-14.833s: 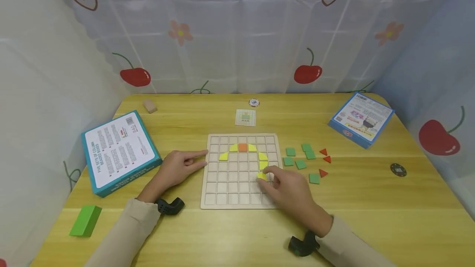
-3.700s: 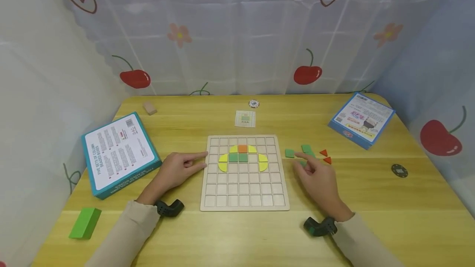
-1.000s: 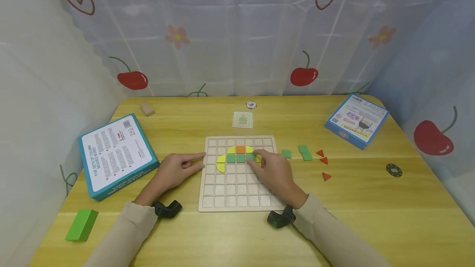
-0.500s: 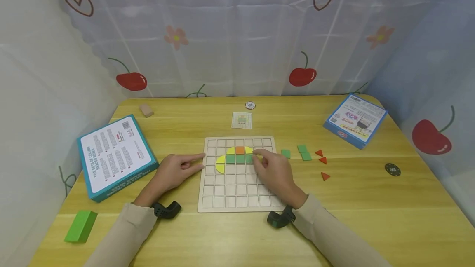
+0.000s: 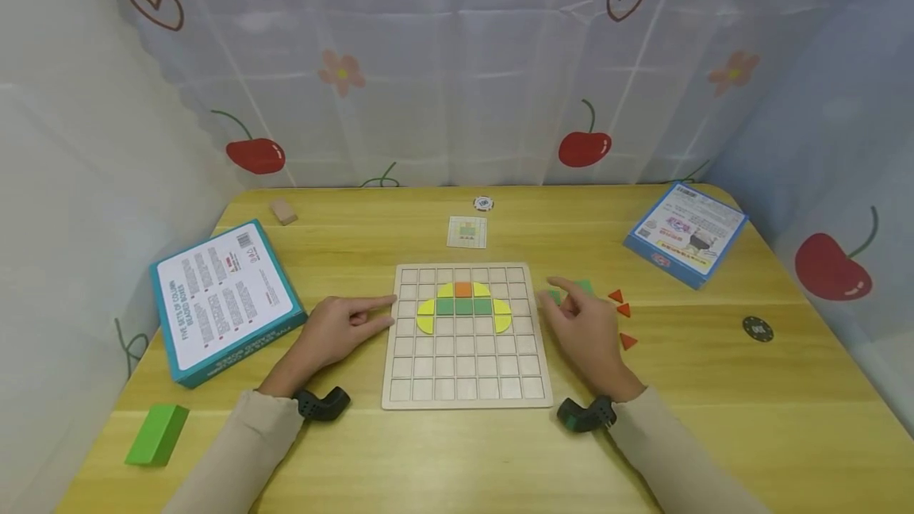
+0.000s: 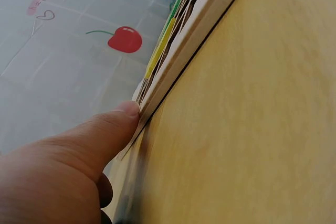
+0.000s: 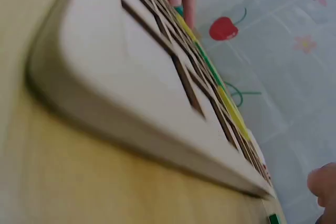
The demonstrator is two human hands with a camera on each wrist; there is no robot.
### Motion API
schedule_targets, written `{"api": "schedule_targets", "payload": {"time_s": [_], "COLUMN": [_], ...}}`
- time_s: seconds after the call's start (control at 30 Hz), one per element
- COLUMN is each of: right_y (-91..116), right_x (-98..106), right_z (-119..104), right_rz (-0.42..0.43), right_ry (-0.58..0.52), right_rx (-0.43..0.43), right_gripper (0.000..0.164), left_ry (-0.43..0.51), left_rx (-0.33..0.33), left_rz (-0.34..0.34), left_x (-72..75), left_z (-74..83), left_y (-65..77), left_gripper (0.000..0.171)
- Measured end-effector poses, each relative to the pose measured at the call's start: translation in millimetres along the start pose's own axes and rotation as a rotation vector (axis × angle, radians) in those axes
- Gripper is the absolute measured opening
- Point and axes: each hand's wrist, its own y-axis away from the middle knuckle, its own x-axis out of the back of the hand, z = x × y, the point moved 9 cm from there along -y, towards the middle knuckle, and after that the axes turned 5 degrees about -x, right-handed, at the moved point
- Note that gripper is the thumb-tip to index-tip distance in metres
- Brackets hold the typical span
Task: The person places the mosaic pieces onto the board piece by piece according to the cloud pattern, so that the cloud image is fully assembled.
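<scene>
A wooden grid board (image 5: pixel 466 401) lies on the table, holding an orange square (image 5: pixel 462 289), yellow quarter-round tiles (image 5: pixel 425 324) and a row of green square tiles (image 5: pixel 464 306). My left hand (image 5: pixel 334 337) rests at the board's left edge; its extended index finger and thumb touch it. In the left wrist view the thumb (image 6: pixel 113 124) presses the edge. Just right of the board my right hand (image 5: pixel 589 335) hovers over loose green squares (image 5: pixel 554 296), index finger and thumb apart. In the right wrist view a green tile (image 7: pixel 273 219) lies below the thumb (image 7: pixel 324 184), not touching it.
Red triangles (image 5: pixel 624 309) lie right of my right hand. Behind the board are a pattern card (image 5: pixel 467 232) and a white chip (image 5: pixel 483 203). A teal box (image 5: pixel 228 300) and green block (image 5: pixel 157 435) stand left; a blue box (image 5: pixel 687 235) and black chip (image 5: pixel 758 329) sit right.
My right hand has left the third green square in the row on the board and moved right to the loose green tiles. Earlier, two green squares were placed. My left hand stays put.
</scene>
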Motion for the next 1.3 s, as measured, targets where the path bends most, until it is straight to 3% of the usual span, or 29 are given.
{"api": "schedule_targets", "payload": {"time_s": [0.1, 0.23, 0.47, 0.77, 0.93, 1.03, 1.17, 1.3], "right_y": [-1, -1, 0, 0, 3, 6, 13, 16], "right_x": [7, 8, 2, -1, 1, -2, -16, -34], "right_z": [16, 24, 23, 21, 17, 1, -31, -53], "right_rz": [-0.050, -0.137, -0.218, -0.189, -0.117, -0.077, -0.074, -0.135], "right_ry": [0.111, 0.254, 0.311, 0.295, 0.222, 0.138, 0.071, 0.073], "right_rx": [-0.077, -0.116, -0.097, -0.043, -0.035, 0.033, 0.183, 0.252], "right_gripper": [0.032, 0.039, 0.045, 0.036, 0.034, 0.033, 0.034, 0.035], "left_ry": [0.002, 0.006, 0.008, 0.004, 0.004, 0.005, 0.003, 0.001], "left_rx": [-0.003, -0.007, 0.005, 0.009, 0.008, 0.005, 0.007, 0.011], "left_rz": [0.000, 0.003, -0.003, -0.004, -0.006, -0.005, -0.008, -0.007], "left_x": [-0.2, -0.4, -1.6, -1.9, -3.2, -2.5, -0.6, 0.6], "left_z": [0.0, -0.1, -1.5, -3.4, -3.6, -2.5, -1.2, -0.5], "left_y": [0.0, 0.3, 1.0, 2.3, 2.7, 2.6, 2.0, 0.0], "left_gripper": [0.037, 0.037, 0.037, 0.039, 0.038, 0.038, 0.039, 0.038]}}
